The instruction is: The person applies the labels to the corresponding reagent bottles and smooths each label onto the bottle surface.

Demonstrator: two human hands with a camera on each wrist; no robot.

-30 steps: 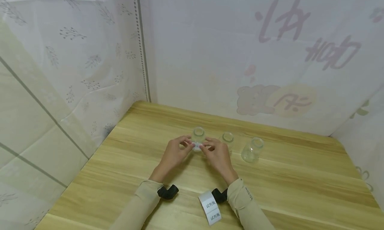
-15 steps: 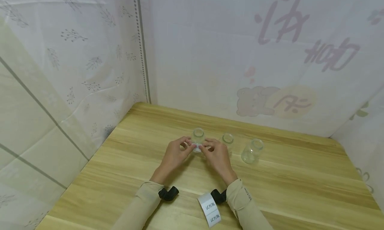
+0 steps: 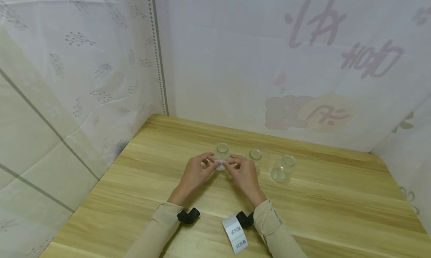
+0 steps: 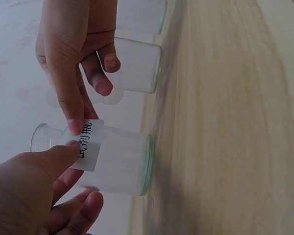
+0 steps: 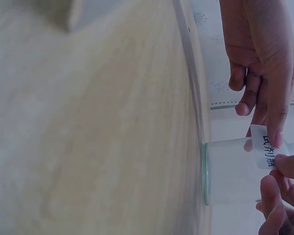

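Both hands are at the leftmost clear glass jar (image 3: 222, 153), which stands upright on the wooden table. A small white label (image 4: 92, 152) with black printed characters lies across the front of that jar's side. My left hand (image 3: 198, 170) pinches one end of the label, thumb in front and fingers behind it. At the other end my right hand (image 3: 245, 172) holds it the same way, thumb on the print. The two thumbs almost meet in the middle of the label. How much of the label touches the glass cannot be told.
Two more clear jars stand to the right, a middle one (image 3: 255, 154) partly behind the right hand and a far one (image 3: 283, 169). A strip of printed labels (image 3: 235, 233) lies near the right wrist. Patterned cloth (image 3: 215, 63) hangs behind the wooden table (image 3: 336, 198).
The thumbs have drawn slightly closer together over the label, so less of its print shows in the head view. The jars and label strip stay where they were.
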